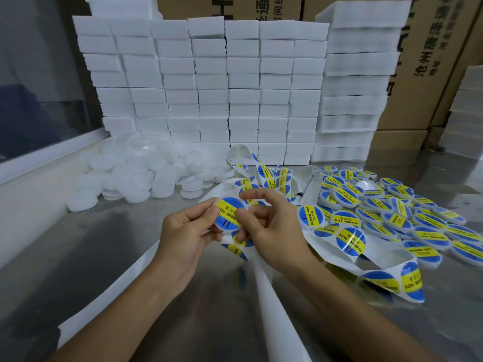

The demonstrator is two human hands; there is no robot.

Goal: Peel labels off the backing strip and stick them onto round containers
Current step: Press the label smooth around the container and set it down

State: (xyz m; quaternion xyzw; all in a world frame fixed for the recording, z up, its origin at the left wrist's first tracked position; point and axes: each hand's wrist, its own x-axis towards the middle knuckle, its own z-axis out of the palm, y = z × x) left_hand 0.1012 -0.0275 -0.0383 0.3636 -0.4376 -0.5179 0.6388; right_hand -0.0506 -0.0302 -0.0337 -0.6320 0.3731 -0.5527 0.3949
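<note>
Wall of stacked white foam blocks [227,82] across the back, cardboard cartons [441,61] behind and right of it. Steel surface [109,259] carries everything. Right side: big heap of labelled containers [407,218], blue/yellow "SOLDERING PASTE" faces up, one unlabelled white one showing in the heap. Left-back: pile of bare white containers [136,176] against the foam. Backing strip [266,291] loops loose across the middle; the bare white part runs toward the viewer, stretches with labels still on curl right and back. Left hand [183,239] holds a round container [228,214] above the surface, centre of view, fingers curled round its edge, so that grip is clamped on it; blue/yellow label already on its face. Right hand [271,226] just beside it, thumb on the container's right edge, fingers curled; whether they pinch the strip or a label I cannot tell.
</note>
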